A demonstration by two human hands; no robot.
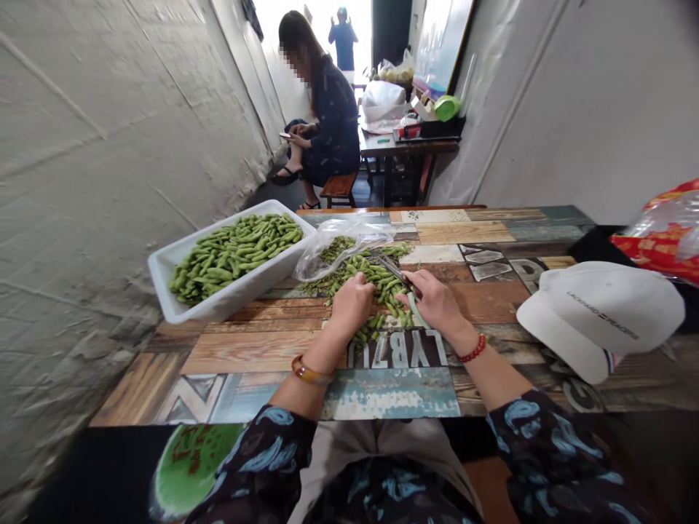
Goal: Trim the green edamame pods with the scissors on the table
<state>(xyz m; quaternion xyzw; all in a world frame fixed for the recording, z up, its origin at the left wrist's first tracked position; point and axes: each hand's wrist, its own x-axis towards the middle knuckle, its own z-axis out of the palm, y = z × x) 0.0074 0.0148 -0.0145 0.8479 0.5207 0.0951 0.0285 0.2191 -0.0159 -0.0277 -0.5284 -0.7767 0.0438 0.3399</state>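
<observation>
My right hand (434, 300) grips a pair of scissors (392, 267), its blades pointing away over a pile of green soybean pods (376, 275). A pale green handle shows below the fingers. At the pile's near left side is my left hand (352, 302), its fingers closed; whatever they pinch is hidden behind them. Loose pods lie between both hands on the patterned table (240, 351). Left of the pile, a white plastic tub (234, 300) holds many more pods (232, 255). Beyond my left hand lies a clear plastic bag (311, 263) with small green trimmings (336, 249) around it.
A white cap (606, 313) lies at the right, with a red and clear package (663, 233) behind it. A green round-topped item (194, 462) is below the table's near edge. Farther off, a person (336, 116) sits beside another table (376, 148) carrying bags.
</observation>
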